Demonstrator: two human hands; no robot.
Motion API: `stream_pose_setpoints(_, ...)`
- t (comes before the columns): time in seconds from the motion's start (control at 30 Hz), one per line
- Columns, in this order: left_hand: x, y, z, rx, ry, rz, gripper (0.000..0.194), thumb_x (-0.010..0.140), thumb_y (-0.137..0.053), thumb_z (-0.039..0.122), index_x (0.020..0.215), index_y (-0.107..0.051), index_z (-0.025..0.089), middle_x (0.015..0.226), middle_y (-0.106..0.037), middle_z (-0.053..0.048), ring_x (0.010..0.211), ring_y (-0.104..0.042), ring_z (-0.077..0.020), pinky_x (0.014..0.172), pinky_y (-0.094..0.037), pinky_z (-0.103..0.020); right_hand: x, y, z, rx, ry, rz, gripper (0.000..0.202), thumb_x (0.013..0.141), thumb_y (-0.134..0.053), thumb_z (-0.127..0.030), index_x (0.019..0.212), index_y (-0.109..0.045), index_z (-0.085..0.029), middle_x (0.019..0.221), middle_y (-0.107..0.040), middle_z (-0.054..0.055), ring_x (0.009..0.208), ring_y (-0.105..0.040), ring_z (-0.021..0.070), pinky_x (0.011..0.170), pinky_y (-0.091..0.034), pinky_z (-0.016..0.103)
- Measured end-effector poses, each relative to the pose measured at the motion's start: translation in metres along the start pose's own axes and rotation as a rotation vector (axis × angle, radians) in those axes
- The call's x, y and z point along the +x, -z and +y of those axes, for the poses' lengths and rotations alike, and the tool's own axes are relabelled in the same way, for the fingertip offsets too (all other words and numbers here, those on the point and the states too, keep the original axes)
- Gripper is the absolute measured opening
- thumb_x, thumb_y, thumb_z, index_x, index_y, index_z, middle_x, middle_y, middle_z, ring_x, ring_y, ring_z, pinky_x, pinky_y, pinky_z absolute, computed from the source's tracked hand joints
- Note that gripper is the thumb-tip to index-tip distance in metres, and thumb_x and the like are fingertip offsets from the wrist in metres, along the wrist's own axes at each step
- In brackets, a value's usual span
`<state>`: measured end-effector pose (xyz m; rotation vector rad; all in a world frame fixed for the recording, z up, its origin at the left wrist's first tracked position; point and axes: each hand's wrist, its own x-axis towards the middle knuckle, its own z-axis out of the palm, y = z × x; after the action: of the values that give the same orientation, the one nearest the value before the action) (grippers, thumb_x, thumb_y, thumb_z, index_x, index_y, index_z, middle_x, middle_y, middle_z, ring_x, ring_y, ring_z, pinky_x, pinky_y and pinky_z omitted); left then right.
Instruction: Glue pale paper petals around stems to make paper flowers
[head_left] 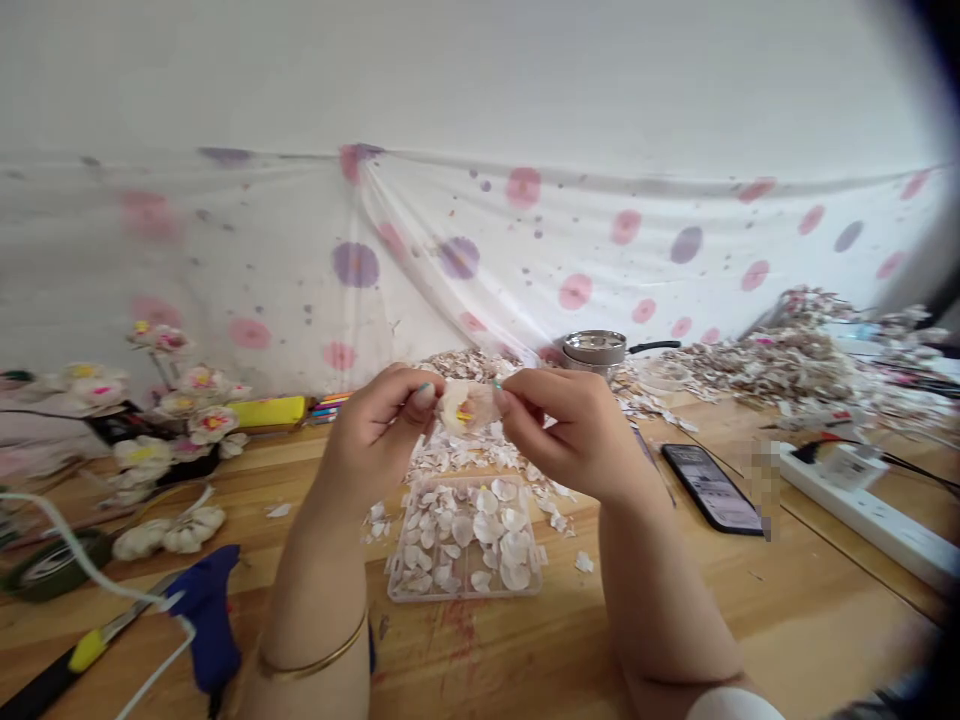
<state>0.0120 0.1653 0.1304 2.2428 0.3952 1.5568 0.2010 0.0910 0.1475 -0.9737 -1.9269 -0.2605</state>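
Between my hands is a pale, cream-white handmade flower (466, 408) with a yellow centre. My left hand (386, 425) pinches its left edge between thumb and fingers. On the other side my right hand (566, 425) grips the right edge in the same way. The flower is held up above the table, just beyond a clear plastic box (465, 596). Inside that box lie several loose white petals (463, 530), some singly and some in overlapping heaps. More pale petal pieces are scattered behind the box, partly hidden by my hands.
Finished flowers (210, 420) stand at left, near a blue glue gun (214, 620), pliers-like tool (90, 650) and green tape roll (56, 570). A phone (712, 490) and power strip (877, 515) lie at right. A metal pot (594, 347) and petal heaps (780, 365) stand behind.
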Motion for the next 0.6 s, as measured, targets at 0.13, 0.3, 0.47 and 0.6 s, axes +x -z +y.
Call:
stream_pose_setpoints(0.13,0.0008,-0.0007,-0.0067,-0.026,-0.029,-0.051,0.026,0.097,-0.049,0.038,0.091,-0.067,0.02,0.081,-0.059,-0.003,0.076,-0.053,-0.0161,0.069,-0.041,-0.029,0.0001,0.0016,0.002,-0.031,0.009,-0.004,0.03,0.092,-0.049,-0.02,0.063,-0.04,-0.019,0.054,-0.037,-0.005,0.049,-0.034,0.0074,0.05,-0.024,0.024)
stream_pose_setpoints(0.3,0.0024,-0.0032,-0.0081,0.021,-0.081,-0.065,0.028,0.099,-0.043,0.036,0.087,-0.064,0.021,0.079,-0.058,-0.003,0.081,-0.05,-0.0184,0.078,-0.039,-0.032,0.0009,0.0014,0.0025,-0.11,0.079,0.002,0.03,0.091,-0.048,-0.016,0.063,-0.038,-0.019,0.055,-0.036,-0.005,0.05,-0.033,0.008,0.05,-0.024,0.025)
stream_pose_setpoints(0.47,0.0029,-0.0063,-0.0077,-0.026,-0.022,-0.049,0.033,0.1,-0.041,0.039,0.076,-0.055,0.02,0.075,-0.052,-0.002,0.077,-0.047,-0.0188,0.075,-0.037,-0.033,0.0012,0.002,0.0018,-0.174,0.121,0.005,0.03,0.092,-0.047,-0.016,0.064,-0.039,-0.019,0.055,-0.039,-0.004,0.05,-0.035,0.0086,0.049,-0.026,0.025)
stream_pose_setpoints(0.6,0.0026,-0.0074,-0.0089,-0.102,0.041,-0.034,0.038,0.098,-0.041,0.045,0.074,-0.055,0.02,0.074,-0.048,-0.002,0.075,-0.046,-0.0184,0.071,-0.037,-0.031,0.0011,0.0008,0.0018,-0.127,0.13,-0.015,0.03,0.093,-0.047,-0.016,0.064,-0.039,-0.02,0.054,-0.038,-0.005,0.049,-0.035,0.0086,0.048,-0.027,0.025)
